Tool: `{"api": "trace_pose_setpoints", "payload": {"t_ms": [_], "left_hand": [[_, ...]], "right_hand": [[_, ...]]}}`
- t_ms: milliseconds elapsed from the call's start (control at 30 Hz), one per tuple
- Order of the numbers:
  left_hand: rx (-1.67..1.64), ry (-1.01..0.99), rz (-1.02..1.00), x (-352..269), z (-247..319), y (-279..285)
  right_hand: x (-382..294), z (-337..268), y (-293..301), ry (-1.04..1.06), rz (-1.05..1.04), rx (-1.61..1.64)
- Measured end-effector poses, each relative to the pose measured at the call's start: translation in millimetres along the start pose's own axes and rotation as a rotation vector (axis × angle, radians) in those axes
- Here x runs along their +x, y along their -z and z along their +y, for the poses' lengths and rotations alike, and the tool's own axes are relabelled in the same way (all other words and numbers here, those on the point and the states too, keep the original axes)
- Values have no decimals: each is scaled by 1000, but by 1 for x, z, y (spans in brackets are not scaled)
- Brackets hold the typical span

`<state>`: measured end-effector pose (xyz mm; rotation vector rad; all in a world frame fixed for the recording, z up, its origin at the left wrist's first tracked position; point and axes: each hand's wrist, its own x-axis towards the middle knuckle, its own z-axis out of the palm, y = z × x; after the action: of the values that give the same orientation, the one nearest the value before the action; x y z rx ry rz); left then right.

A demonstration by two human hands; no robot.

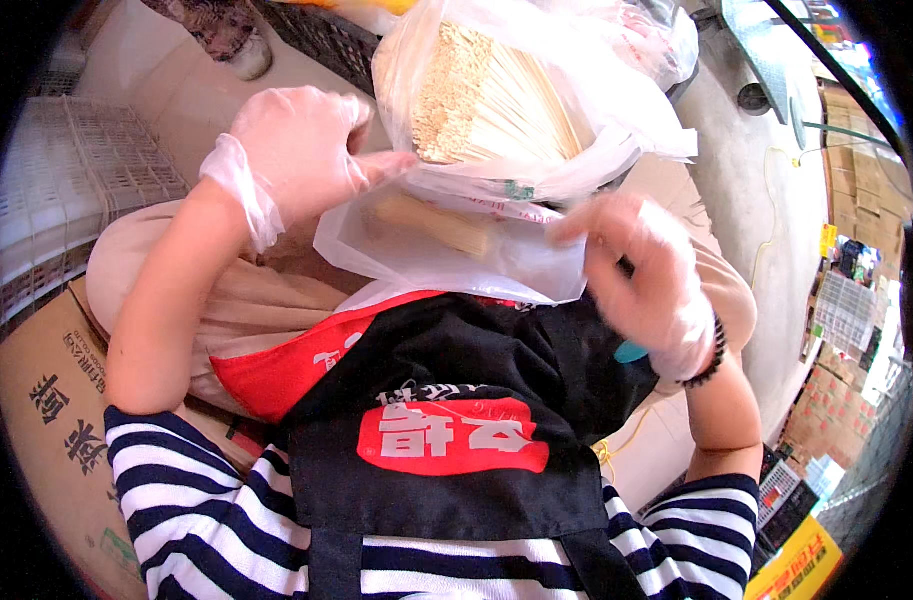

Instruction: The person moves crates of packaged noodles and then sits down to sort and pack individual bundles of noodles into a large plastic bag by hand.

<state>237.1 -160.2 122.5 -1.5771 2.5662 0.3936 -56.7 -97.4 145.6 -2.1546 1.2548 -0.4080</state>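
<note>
A large clear plastic bag stands before me, packed with thin pale wooden sticks. Nearer my lap lies a smaller translucent plastic bag with a short bundle of sticks in or under its film. My left hand, in a clear disposable glove, is at the upper left, its fingertips at the edges of both bags; whether it pinches the film is unclear. My right hand, gloved and blurred, is at the small bag's right edge with fingers curled; its grip cannot be made out.
White plastic crates stand at the left above a cardboard box. A dark crate is behind the large bag. Stacked cartons and a yellow box are at the right. Someone's shoe shows at the top left.
</note>
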Motion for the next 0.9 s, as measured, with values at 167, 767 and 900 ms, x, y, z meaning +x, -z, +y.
{"api": "trace_pose_setpoints", "payload": {"t_ms": [167, 767, 900], "left_hand": [[-108, -271, 349, 0, 17, -7], [140, -624, 408, 4, 27, -52], [151, -625, 409, 4, 27, -48]], "right_hand": [[86, 34, -20, -332, -99, -155], [102, 69, -61, -138, -107, -314], [107, 76, -69, -109, 33, -460]]}}
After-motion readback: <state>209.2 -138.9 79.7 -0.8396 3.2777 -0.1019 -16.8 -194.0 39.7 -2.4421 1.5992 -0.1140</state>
